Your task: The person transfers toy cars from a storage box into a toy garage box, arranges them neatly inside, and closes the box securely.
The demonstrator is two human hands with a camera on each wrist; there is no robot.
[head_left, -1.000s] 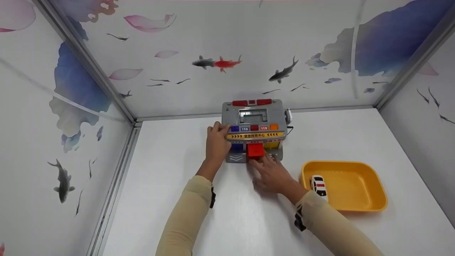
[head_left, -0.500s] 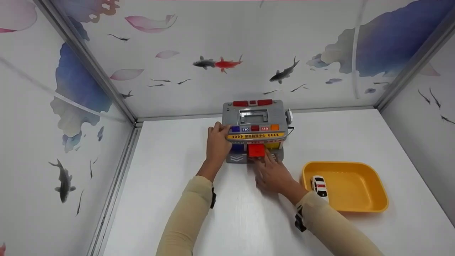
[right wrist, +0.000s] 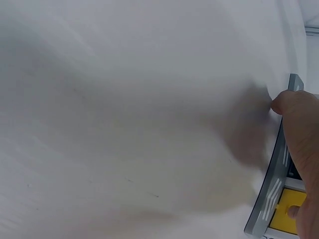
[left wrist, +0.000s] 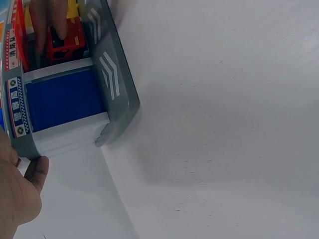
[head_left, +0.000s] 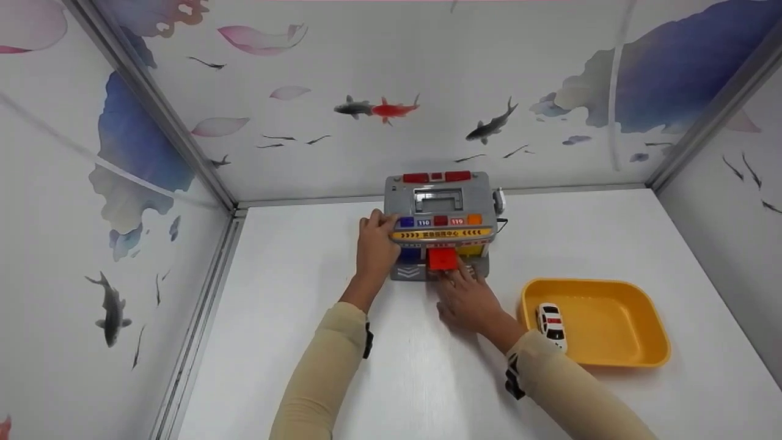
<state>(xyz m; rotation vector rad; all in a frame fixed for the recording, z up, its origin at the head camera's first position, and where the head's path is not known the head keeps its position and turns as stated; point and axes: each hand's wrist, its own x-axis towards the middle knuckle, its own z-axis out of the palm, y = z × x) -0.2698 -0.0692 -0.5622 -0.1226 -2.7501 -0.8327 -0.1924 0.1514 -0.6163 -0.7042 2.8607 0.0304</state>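
Note:
A grey toy garage [head_left: 440, 198] stands against the back wall, with blue and yellow doors and a raised red door [head_left: 442, 258] in the middle. At its left side, my left hand [head_left: 376, 250] holds the edge, fingers near the top and thumb lower down [left wrist: 22, 194]. My right hand [head_left: 470, 299] reaches in at the front under the red door. In the left wrist view, a red toy car [left wrist: 67, 41] sits in the middle bay, and right-hand fingers [left wrist: 57, 17] touch it. The right thumb [right wrist: 284, 102] lies at the garage's front base edge.
A yellow tray [head_left: 611, 360] is on the white table to the right, with a white toy car [head_left: 551, 327] at its left inside. Printed wall panels enclose the back and sides. A small white part with a black cord [head_left: 500, 201] is on the garage's right side.
My right hand has shifted slightly rightward and closer in under the red door. The left hand stays on the garage, and the head view has drifted slightly.

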